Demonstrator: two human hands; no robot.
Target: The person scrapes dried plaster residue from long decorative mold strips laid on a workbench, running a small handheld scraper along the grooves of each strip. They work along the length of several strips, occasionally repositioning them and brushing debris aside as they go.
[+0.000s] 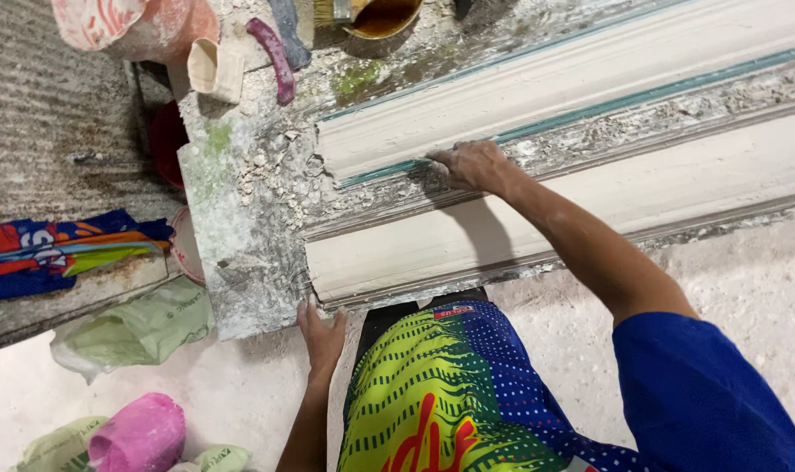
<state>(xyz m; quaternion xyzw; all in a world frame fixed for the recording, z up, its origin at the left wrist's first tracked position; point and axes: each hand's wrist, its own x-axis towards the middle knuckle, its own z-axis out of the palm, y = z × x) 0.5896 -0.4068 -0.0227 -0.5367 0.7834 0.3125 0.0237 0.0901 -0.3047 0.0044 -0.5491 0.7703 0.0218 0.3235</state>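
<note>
The long white plaster cornice moulding lies along the far side of the plaster-crusted tabletop, beside a second white moulding nearer the person. The right hand presses with bent fingers on the teal-edged lower rim of the far moulding; whether it holds a small tool I cannot tell. The left hand lies flat and released against the tabletop's near edge. It seems wise to rub with light, even pressure along the rim, because the thin edge could chip.

Plaster moulding w/shop: long white cornice casts on crusted bench, plaster crumbs, brush in tin.
</note>
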